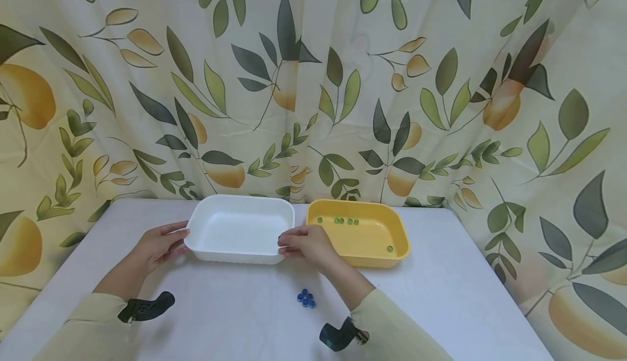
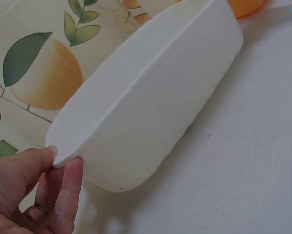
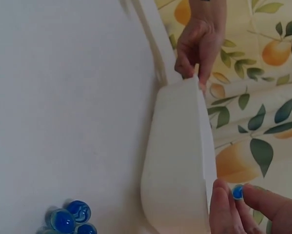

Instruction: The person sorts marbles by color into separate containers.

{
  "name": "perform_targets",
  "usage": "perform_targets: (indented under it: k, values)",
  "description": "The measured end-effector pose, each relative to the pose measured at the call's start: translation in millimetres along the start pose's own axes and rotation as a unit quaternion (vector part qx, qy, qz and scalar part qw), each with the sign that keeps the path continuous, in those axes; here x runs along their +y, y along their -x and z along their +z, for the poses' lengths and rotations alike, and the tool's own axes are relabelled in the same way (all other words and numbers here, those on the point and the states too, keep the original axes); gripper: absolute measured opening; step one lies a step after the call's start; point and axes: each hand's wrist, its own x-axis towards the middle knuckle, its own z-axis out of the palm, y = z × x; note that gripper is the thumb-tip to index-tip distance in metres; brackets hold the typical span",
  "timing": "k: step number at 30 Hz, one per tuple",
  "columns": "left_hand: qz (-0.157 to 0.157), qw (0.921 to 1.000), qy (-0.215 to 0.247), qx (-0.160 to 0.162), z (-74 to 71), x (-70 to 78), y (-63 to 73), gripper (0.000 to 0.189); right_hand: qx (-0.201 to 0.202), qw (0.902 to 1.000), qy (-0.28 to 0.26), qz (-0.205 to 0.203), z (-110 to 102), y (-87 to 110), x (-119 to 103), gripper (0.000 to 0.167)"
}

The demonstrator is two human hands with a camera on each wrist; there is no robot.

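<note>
Shows cream fabric curtain printed with leaves and fruit (image 1: 313, 105) behind white worktop (image 1: 220, 317). Has white rectangular plastic tray with rounded corners (image 1: 235, 230) on worktop, beside yellow rectangular plastic tray (image 1: 362, 244). Has hands apart, at opposite ends of white tray: left hand (image 1: 157, 245) clamped on rim, right hand (image 1: 307, 244) by the other end; can't tell right-hand contact with tray. Includes cluster of round blue glassy marbles (image 1: 306, 299) on worktop, nearer the front; six round green glassy marbles (image 1: 350, 221) inside yellow tray. Pinches single round blue glassy marble (image 3: 238, 192) between right thumb and finger, near white tray's rim.
</note>
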Motion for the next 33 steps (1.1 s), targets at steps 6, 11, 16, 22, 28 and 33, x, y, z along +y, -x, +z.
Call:
perform_targets:
  k: [6,11,16,22,28,33]
  values:
    - [-0.001,1.0000,-0.006,0.001,0.4,0.2,0.4,0.062,0.011,0.9997,-0.010,0.018,4,-4.8,-1,0.023]
    - [0.000,1.0000,-0.004,0.002,0.1,-0.5,-0.7,0.062,0.017,0.9991,-0.013,0.035,3,-6.8,-1,0.022]
    - [0.000,1.0000,-0.006,0.002,-0.2,-0.4,-0.7,0.062,0.010,0.9987,-0.026,0.042,1,-9.4,-3,0.024]
    - [0.000,0.9999,-0.010,0.002,-0.2,-0.2,-0.6,0.062,0.013,0.9979,-0.032,0.054,1,-16.0,-6,0.025]
    - [-0.002,1.0000,-0.009,0.001,-1.2,-1.7,-2.7,0.063,0.019,0.9953,-0.042,0.085,1,-23.3,-10,0.024]
    - [-0.005,0.9999,-0.010,0.003,-1.7,-2.6,-4.2,0.064,0.013,0.9933,-0.057,0.100,1,-27.2,-12,0.023]
